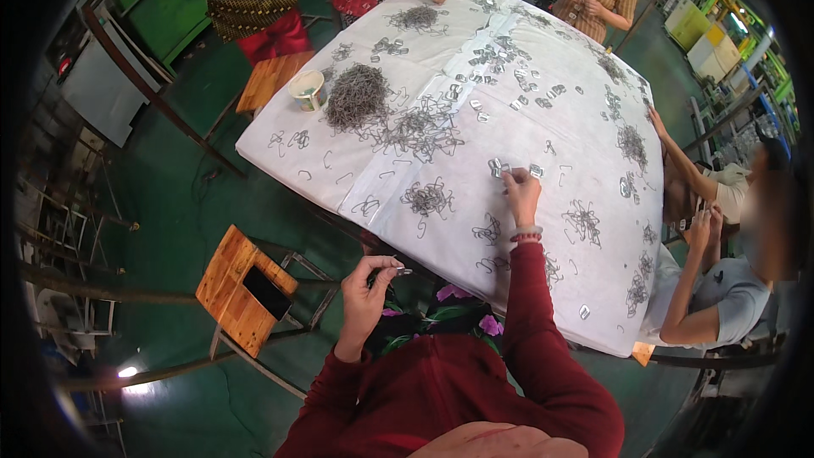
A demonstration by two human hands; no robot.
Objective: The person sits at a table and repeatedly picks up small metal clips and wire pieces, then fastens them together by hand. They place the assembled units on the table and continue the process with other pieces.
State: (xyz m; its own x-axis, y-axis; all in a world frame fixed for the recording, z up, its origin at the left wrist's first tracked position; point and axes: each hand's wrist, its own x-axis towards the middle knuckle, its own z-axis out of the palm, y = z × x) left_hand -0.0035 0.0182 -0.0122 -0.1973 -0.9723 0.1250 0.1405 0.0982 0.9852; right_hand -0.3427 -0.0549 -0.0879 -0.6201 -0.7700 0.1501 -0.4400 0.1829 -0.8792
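Note:
My left hand point(366, 295) is raised off the table's near edge, thumb and fingers pinched on a small shiny metal buckle point(404, 271). Over the tabletop stretches my right hand point(521, 195), with a beaded bracelet at its wrist. Its fingertips are closed on one of the flat silver buckles point(497, 169); the hand partly hides the exact grip. Just right of these fingers lies another silver buckle point(536, 171). A loose pile of bent wire hooks point(427, 198) lies between my two hands, and a smaller hook cluster point(487, 230) is below my right hand.
The white-covered table point(339, 191) carries a big heap of wire hooks point(358, 95), a white tub point(308, 91) and scattered buckles point(500, 59). Several people stand or sit around it. A wooden stool point(222, 293) with a black phone point(267, 293) stands to my left.

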